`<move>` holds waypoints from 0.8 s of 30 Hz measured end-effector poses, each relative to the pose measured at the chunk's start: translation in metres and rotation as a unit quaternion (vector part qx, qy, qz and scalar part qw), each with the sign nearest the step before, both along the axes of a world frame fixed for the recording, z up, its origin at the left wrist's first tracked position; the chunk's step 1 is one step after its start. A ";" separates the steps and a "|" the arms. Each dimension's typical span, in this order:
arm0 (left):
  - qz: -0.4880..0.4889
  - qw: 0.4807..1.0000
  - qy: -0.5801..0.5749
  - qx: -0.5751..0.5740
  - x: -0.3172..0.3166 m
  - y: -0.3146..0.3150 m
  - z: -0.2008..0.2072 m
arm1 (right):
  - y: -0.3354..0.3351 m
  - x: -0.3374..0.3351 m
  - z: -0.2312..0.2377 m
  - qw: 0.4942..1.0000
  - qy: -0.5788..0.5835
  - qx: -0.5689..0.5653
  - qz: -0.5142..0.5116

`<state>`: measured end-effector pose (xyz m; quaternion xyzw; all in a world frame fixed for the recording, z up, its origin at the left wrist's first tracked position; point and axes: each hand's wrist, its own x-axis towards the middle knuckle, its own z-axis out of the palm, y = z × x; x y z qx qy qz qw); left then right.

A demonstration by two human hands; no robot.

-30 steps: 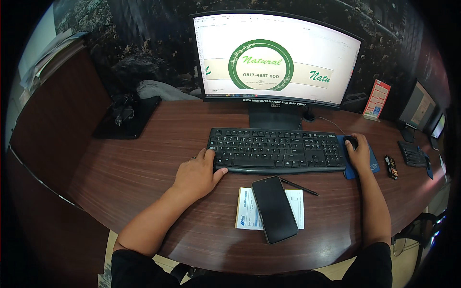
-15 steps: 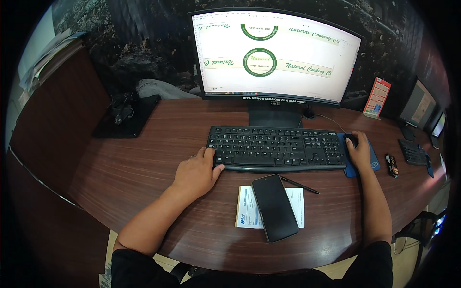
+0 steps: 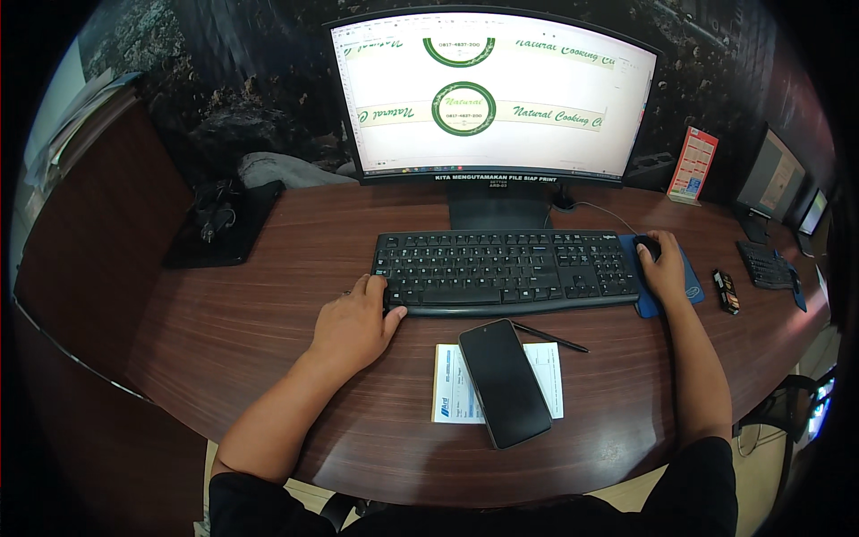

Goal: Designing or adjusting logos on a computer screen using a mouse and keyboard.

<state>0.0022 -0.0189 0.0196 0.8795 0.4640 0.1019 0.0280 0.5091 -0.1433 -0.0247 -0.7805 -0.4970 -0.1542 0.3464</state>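
The black keyboard (image 3: 506, 271) lies in the middle of the desk below a wide monitor (image 3: 492, 107). At its lower left corner rests my left hand (image 3: 353, 320), open, fingertips on the edge keys and thumb apart along the front. My right hand (image 3: 664, 271) curls over a black mouse (image 3: 648, 247) on a blue mouse pad (image 3: 689, 285), right of the keyboard; the palm hides part of the mouse. On the screen are green round labels joined to pale bands with lettering.
A dark smartphone (image 3: 506, 385) lies across a paper pad (image 3: 445, 385), beside a black pen (image 3: 559, 338). Left stands a black flat base with cables (image 3: 215, 219). To the right are a small dark box (image 3: 726, 292), an orange calendar (image 3: 693, 165) and another keyboard (image 3: 765, 266).
The whole view has shifted slightly, so the monitor and keyboard sit a little further left and higher. Both hands keep their places on the keyboard and mouse.
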 end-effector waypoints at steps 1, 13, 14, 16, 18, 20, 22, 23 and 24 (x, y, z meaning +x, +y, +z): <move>0.003 1.000 0.006 -0.005 0.001 0.000 0.001 | 0.000 0.000 0.000 1.000 0.000 0.000 0.000; -0.001 1.000 -0.003 -0.001 -0.003 0.002 -0.002 | 0.000 -0.006 0.004 1.000 0.008 -0.011 -0.004; -0.004 1.000 -0.003 -0.002 -0.002 0.001 -0.002 | 0.001 -0.004 0.002 1.000 0.005 -0.007 0.004; 0.002 1.000 0.003 -0.003 -0.001 0.001 -0.001 | 0.001 0.000 -0.001 1.000 0.001 -0.003 0.010; 0.002 1.000 0.003 -0.006 -0.001 0.001 -0.001 | 0.000 0.004 -0.003 1.000 -0.006 0.005 0.016; 0.002 1.000 0.003 -0.008 -0.001 0.001 0.000 | 0.000 0.003 -0.002 1.000 -0.004 0.001 0.015; 0.002 1.000 0.002 -0.006 -0.001 0.001 0.000 | 0.000 0.000 0.000 1.000 -0.001 -0.002 0.015; 0.001 1.000 0.002 -0.006 -0.001 0.000 0.000 | 0.001 -0.002 0.001 1.000 0.005 -0.004 0.015; 0.003 1.000 0.002 -0.008 -0.001 0.000 0.001 | 0.001 -0.003 0.001 1.000 0.010 -0.006 0.016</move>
